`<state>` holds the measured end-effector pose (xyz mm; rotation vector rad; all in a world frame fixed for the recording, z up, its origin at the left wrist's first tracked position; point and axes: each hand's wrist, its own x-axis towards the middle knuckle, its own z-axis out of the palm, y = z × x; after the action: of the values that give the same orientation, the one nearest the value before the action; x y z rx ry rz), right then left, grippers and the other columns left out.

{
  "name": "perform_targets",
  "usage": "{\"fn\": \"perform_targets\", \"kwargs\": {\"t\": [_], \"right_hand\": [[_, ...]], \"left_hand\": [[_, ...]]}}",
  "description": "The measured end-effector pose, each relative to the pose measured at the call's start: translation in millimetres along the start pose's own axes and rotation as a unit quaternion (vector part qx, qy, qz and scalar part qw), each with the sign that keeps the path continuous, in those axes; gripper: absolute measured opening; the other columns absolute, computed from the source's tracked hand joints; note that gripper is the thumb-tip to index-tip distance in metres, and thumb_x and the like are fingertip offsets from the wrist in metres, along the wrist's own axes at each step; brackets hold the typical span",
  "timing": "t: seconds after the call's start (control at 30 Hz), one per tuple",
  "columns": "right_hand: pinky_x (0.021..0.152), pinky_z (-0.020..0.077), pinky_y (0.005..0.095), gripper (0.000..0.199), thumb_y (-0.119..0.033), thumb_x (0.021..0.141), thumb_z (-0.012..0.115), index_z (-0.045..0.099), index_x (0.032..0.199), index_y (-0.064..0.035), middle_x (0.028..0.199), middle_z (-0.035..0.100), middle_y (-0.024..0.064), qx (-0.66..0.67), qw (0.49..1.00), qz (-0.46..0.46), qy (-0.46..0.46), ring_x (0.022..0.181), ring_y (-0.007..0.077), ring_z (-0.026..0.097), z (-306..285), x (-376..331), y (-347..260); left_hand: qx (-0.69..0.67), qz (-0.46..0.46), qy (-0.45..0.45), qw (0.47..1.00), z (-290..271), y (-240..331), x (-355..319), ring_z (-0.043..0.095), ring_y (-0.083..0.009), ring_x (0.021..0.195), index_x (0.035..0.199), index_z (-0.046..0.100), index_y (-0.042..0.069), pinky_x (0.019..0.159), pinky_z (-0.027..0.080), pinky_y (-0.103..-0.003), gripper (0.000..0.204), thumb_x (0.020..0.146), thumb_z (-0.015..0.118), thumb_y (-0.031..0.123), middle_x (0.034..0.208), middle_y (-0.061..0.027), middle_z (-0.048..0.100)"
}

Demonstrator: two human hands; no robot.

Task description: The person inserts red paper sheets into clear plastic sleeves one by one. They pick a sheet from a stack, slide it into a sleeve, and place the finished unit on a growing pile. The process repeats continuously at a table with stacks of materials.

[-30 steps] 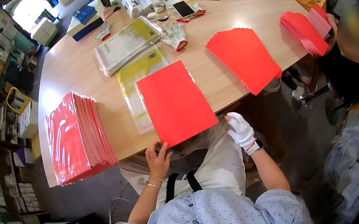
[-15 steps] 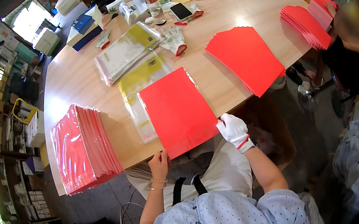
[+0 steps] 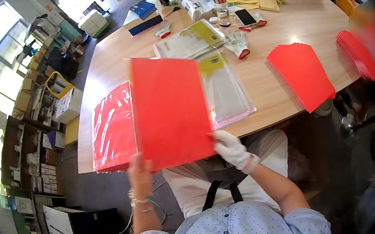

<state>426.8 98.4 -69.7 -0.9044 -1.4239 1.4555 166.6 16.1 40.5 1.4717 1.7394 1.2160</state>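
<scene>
A large red sheet (image 3: 168,114) is held up at a slant between my two hands, with a thin transparent edge along its left side. My right hand (image 3: 233,151), in a white glove, grips its lower right corner. At the lower left corner is my bare left hand (image 3: 140,177), closed on the edge and blurred by motion. Behind the sheet's left side lies a stack of red sheets in glossy transparent sleeves (image 3: 111,128), partly covered by it. Flat transparent sleeves (image 3: 229,94) lie on the table to the right of the sheet.
A fanned pile of bare red sheets (image 3: 299,73) lies on the wooden table (image 3: 261,103) at right. Farther back are a glove (image 3: 238,43), a phone (image 3: 245,17) and a glass jar (image 3: 220,6). Another person works at the far right beside more red sheets (image 3: 357,52).
Both hands have lifted the red sheet off the table sleeves and carried it left, over the sleeved stack. The view has shifted too, so the table sits farther right.
</scene>
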Motion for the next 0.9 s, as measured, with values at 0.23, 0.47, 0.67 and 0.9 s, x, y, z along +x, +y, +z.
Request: {"fn": "perform_targets", "kwargs": {"t": [0.23, 0.47, 0.67, 0.9], "right_hand": [[0.078, 0.0481, 0.0414, 0.034, -0.029, 0.082, 0.051, 0.061, 0.108, -0.0098, 0.091, 0.064, 0.0169, -0.193, 0.956, -0.029, -0.220, 0.088, 0.0340, 0.062, 155, 88, -100], [0.075, 0.0487, 0.0343, 0.031, -0.026, 0.086, 0.051, 0.060, 0.110, -0.0084, 0.088, 0.065, 0.0133, -0.064, 0.980, -0.080, -0.168, 0.079, 0.0230, 0.062, 159, 94, -48], [0.065, 0.0473, 0.0251, 0.022, -0.009, 0.085, 0.055, 0.057, 0.105, 0.0007, 0.079, 0.059, 0.0035, 0.164, 0.979, -0.028, 0.116, 0.071, 0.0102, 0.055, -4, 7, 12], [0.082, 0.0442, 0.0375, 0.021, -0.013, 0.086, 0.053, 0.045, 0.105, -0.0086, 0.105, 0.052, 0.0056, 0.288, 0.772, -0.083, 0.561, 0.089, 0.0196, 0.054, -261, -101, 20]], "left_hand": [[0.023, -0.004, 0.195, 0.981, -192, -107, 22, 0.052, -0.0191, 0.108, 0.122, 0.049, -0.004, 0.094, 0.039, -0.032, 0.035, 0.094, 0.042, 0.016, 0.120, -0.0126, 0.055], [0.031, -0.029, 0.206, 0.978, -183, -173, 46, 0.050, -0.0216, 0.110, 0.129, 0.044, -0.004, 0.094, 0.040, -0.033, 0.043, 0.091, 0.043, 0.017, 0.127, -0.0134, 0.048], [0.294, 0.192, 0.452, 0.820, -190, -171, 15, 0.048, -0.0290, 0.107, 0.125, 0.042, -0.005, 0.093, 0.039, -0.038, 0.044, 0.097, 0.039, 0.028, 0.121, -0.0204, 0.048], [0.084, 0.296, 0.183, 0.934, -29, -40, -20, 0.060, -0.0214, 0.070, 0.099, 0.052, -0.002, 0.069, 0.047, -0.032, 0.025, 0.095, 0.045, 0.021, 0.079, -0.0119, 0.063]]}}
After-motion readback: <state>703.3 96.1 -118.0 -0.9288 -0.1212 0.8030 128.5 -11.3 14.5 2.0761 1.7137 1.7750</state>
